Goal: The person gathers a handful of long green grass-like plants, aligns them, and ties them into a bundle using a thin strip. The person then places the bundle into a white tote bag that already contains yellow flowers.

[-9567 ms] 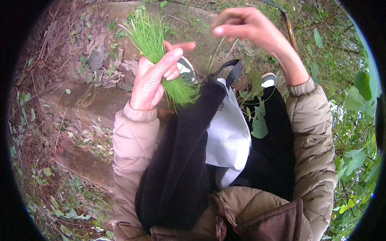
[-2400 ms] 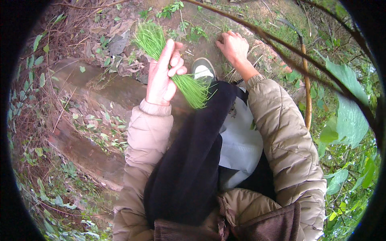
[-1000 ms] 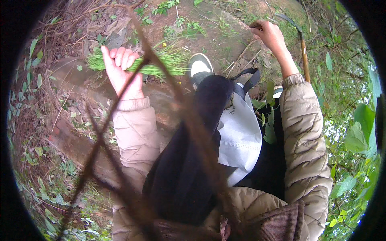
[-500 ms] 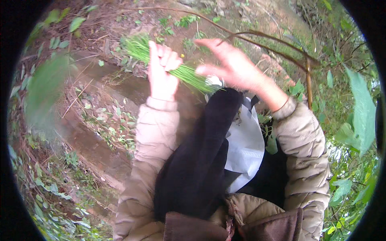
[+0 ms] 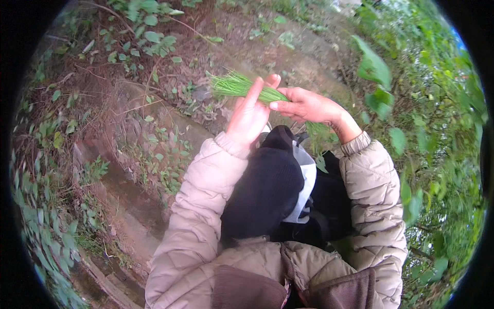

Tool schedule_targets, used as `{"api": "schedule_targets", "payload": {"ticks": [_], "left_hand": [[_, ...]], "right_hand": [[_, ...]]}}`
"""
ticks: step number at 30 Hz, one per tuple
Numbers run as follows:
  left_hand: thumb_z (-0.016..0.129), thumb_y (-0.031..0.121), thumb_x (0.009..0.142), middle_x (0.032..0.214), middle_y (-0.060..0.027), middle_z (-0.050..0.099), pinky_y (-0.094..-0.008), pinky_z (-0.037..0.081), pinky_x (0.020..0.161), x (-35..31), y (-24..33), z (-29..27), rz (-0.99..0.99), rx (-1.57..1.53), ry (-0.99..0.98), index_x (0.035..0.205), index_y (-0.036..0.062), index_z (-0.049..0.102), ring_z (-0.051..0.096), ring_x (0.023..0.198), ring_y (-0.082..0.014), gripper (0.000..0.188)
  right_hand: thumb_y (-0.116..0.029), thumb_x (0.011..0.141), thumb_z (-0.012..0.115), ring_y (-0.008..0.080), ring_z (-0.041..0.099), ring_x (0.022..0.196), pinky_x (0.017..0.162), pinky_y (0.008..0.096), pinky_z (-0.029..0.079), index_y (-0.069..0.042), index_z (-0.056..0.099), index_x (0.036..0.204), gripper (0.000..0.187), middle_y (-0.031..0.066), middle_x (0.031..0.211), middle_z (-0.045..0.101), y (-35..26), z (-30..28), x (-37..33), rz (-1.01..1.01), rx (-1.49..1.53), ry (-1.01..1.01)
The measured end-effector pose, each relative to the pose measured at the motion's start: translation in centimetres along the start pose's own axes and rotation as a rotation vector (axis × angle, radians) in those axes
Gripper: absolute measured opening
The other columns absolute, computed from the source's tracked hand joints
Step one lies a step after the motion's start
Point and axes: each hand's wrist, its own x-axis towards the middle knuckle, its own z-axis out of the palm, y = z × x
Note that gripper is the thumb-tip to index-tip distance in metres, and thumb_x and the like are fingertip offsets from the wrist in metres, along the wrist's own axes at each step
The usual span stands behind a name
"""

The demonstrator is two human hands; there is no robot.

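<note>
Closer together than half a second ago, the hands now meet over the bundle of thin green stalks; the right hand, a blur near the far end then, has come in beside the left hand. From where I stand, the bundle lies slantwise beyond the person's knees, its bushy end to the left and a looser fringe showing past the right wrist.

One digit of the left hand runs straight across the stalks, another sticks out past them, and the bundle is caught between. It looks a light hold. The right thumb and fingers are drawn nearly together around the stalks; the fingers behind are hidden, so I can't tell how tightly they press.

Slipping seems the main risk to me: should the left digits straighten further before the right has the whole bunch, stalks could slide out and scatter over the black trousers or the white bag between the legs. A hard pinch might bend or bruise such fine stems. Pulling the two ends differently could leave them uneven, and the leaves beyond the right sleeve might catch a wide swing.
</note>
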Motion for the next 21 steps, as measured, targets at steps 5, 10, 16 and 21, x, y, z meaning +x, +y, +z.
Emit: {"api": "schedule_targets", "payload": {"ticks": [5,10,16,21], "left_hand": [[0.06,0.022,0.091,0.08,0.0027,0.056,-0.0351,0.037,0.105,-1.9,1.0,6.3,-0.056,-0.038,-0.087,0.093,0.0109,0.056,0.058,0.088,-0.0104,0.012],[0.052,0.043,0.094,0.059,0.0071,0.029,-0.0237,0.036,0.058,-0.6,0.3,11.3,0.016,-0.035,-0.106,0.075,0.0154,0.041,0.028,0.051,-0.0064,0.035],[0.052,0.041,0.094,0.059,0.0064,0.03,-0.0227,0.024,0.047,1.6,0.2,16.1,0.292,0.056,-0.212,0.074,0.0152,0.041,0.026,0.048,-0.0052,0.035],[0.052,0.038,0.095,0.059,0.0058,0.03,-0.0225,0.024,0.047,4.6,-1.1,18.1,0.304,0.266,-0.273,0.071,0.0141,0.04,0.026,0.049,-0.0052,0.036]], "right_hand": [[-0.033,0.094,0.054,-0.0006,0.03,0.051,0.044,0.0164,0.023,-0.016,0.048,0.102,0.02,-0.0105,0.066,0.036,-4.2,1.5,-5.8,0.053,0.433,-0.045],[-0.033,0.096,0.051,0.0002,0.03,0.051,0.043,0.0174,0.024,-0.014,0.044,0.085,0.023,-0.0099,0.065,0.036,-4.4,1.5,-9.9,-0.098,0.354,0.034],[-0.034,0.096,0.05,0.0093,0.045,0.057,0.051,0.0247,0.038,-0.006,0.052,0.094,0.027,-0.0019,0.068,0.047,0.8,-3.0,-15.7,-0.101,0.311,0.401],[-0.029,0.09,0.058,0.0296,0.056,0.107,0.089,0.0384,0.044,0.001,0.053,0.117,0.041,0.0191,0.113,0.058,0.4,-4.8,-16.9,-0.188,-0.7,1.341]]}}
